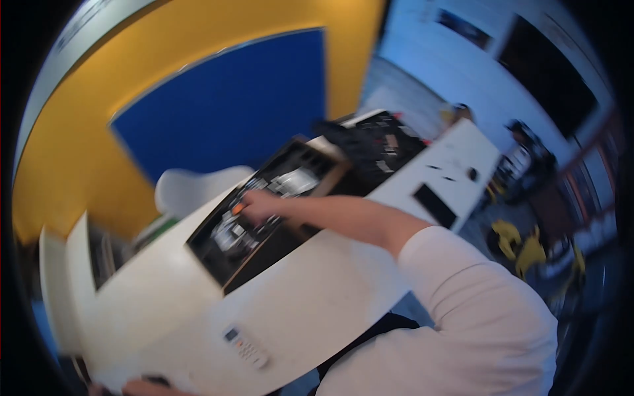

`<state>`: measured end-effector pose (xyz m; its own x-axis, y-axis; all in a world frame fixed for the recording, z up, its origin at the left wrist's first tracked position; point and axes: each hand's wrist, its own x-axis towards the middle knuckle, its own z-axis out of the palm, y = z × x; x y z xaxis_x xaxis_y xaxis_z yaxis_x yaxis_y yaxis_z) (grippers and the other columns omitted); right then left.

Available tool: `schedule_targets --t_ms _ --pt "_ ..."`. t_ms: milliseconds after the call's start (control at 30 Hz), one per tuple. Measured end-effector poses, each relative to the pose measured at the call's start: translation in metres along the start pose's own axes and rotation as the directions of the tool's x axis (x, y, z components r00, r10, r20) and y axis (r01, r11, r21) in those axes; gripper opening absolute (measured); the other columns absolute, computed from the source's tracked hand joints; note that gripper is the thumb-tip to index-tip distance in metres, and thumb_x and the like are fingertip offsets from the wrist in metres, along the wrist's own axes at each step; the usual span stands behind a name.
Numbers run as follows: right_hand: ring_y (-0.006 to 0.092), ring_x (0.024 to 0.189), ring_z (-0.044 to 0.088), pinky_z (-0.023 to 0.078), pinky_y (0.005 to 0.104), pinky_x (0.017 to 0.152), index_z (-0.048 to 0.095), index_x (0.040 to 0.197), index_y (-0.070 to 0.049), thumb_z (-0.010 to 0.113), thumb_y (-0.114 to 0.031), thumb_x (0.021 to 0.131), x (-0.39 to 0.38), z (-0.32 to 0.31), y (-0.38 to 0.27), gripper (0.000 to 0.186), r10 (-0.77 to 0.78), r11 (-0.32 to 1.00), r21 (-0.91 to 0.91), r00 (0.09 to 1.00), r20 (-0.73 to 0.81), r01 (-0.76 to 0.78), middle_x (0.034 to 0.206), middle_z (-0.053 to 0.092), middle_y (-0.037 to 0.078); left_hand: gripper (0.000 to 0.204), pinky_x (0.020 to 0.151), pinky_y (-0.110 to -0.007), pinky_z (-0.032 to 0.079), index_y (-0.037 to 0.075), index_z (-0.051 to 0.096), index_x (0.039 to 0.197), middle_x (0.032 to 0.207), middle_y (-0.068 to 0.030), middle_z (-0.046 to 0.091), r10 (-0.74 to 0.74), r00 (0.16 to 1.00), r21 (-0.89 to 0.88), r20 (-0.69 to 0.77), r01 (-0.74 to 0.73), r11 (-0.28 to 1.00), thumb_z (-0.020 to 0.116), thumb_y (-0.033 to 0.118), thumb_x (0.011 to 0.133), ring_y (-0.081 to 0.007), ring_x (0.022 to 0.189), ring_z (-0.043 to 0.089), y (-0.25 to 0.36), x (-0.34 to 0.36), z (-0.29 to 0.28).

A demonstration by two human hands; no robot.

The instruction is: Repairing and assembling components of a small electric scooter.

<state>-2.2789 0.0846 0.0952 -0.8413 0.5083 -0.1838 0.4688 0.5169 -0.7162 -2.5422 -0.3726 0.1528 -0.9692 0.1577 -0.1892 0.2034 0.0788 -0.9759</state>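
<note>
1. The small orange item (238, 208) is at the black tray (271, 252), at nine o'clock of the right hand (261, 206); blur hides whether the fingers grip it.
2. It looks light and stiff; pinching its sides should suit.
3. At six o'clock, a white remote (246, 348) lies on the desk (165, 290).
4. At seven, the left hand (142, 388) is cut off; its fingers' state I cannot tell.

Readable text: none. Remote control (246, 348), white, on the desk (310, 280), lower left of centre in the frame: key and display markings too small and blurred to read. Pale band (76, 32), upper left of the frame: grey marks, possibly lettering, illegible. White packets (231, 236), in the black box (264, 256), centre of the frame: any print lost to blur.
</note>
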Motion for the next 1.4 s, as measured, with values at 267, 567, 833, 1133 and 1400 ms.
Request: schedule_targets --t_ms 267,567,833,1133,1400 --pt "0.0163 0.056 0.062 0.050 0.0313 0.051 0.044 0.092 0.001 0.052 0.000 0.092 -0.270 -0.137 -0.052 0.008 -0.208 0.806 0.457 0.902 -0.377 0.377 0.068 0.060 0.011 0.019 0.070 -0.033 0.047 0.016 0.068 0.097 0.095 0.0012 0.068 0.449 0.842 -0.502 -0.299 -0.539 0.676 0.069 0.012 0.079 -0.0122 0.089 0.064 0.141 -0.182 -0.181" --pt "0.0170 0.067 0.063 0.051 0.0307 0.060 0.045 0.099 0.000 0.048 -0.001 0.097 -0.709 -0.139 0.116 0.004 0.126 0.612 0.672 0.788 -0.603 0.416 0.076 0.060 0.010 0.024 0.074 -0.035 0.048 0.012 0.066 0.110 0.103 -0.0019 0.068 0.802 0.305 -0.642 -0.514 -0.757 -0.123 0.062 0.024 0.090 -0.0142 0.096 0.063 0.301 -0.423 -0.234" --pt "0.0165 0.071 0.065 0.054 0.0297 0.064 0.047 0.101 0.001 0.050 -0.004 0.096 -0.834 0.011 0.175 0.007 0.642 0.521 0.805 0.491 -0.589 0.284 0.081 0.063 0.011 0.045 0.082 -0.038 0.047 0.010 0.051 0.130 0.126 -0.0105 0.059 0.697 -0.451 -0.785 -0.558 0.015 -0.619 0.048 0.043 0.099 -0.0231 0.103 0.060 0.265 -0.674 -0.317" --pt "0.0184 0.079 0.067 0.053 0.0323 0.070 0.057 0.113 -0.003 0.061 -0.012 0.091 -0.857 -0.009 0.154 0.024 0.694 0.677 0.681 0.549 -0.466 -0.279 0.091 0.069 0.011 0.021 0.065 -0.034 0.051 0.009 0.057 0.106 0.092 -0.0066 0.058 0.659 -0.519 -0.805 -0.544 0.103 -0.584 0.047 0.027 0.101 -0.0195 0.083 0.059 0.313 -0.759 -0.362" --pt "0.0218 0.085 0.068 0.053 0.0332 0.070 0.063 0.109 -0.002 0.057 -0.021 0.094 -0.904 -0.221 0.000 0.025 -0.085 0.940 -0.249 0.544 -0.835 -0.234 0.103 0.069 0.008 0.018 0.057 -0.031 0.046 0.006 0.054 0.098 0.082 -0.0062 0.056 0.685 -0.477 -0.793 -0.550 0.043 -0.607 0.051 0.024 0.099 -0.0196 0.071 0.061 0.357 -0.756 -0.425"
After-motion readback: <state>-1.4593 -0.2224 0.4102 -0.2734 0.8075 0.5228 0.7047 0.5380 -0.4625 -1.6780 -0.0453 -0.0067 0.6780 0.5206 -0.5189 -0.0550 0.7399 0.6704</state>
